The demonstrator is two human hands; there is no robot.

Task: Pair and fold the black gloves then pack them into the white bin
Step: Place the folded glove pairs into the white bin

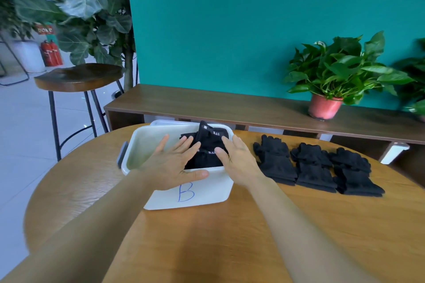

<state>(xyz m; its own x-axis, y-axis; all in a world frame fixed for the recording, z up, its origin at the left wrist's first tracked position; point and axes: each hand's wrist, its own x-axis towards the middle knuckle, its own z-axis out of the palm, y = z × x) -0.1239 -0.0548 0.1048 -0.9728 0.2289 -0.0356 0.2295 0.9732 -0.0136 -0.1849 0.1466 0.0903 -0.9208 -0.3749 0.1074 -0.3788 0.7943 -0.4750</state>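
The round wooden table (pixel 207 236) lies under my arms, and the white bin (pixel 218 187), marked with a blue B, stands on it in front of me. Three folded stacks of black gloves (pixel 315 170) lie in a row on the table just right of the bin. More folded gloves (pixel 210 145) sit inside the bin, at its right side. My left hand (pixel 172 165) and right hand (pixel 239 161) are spread over the bin's opening, fingers (pixel 186 145) straight and released, grasping nothing.
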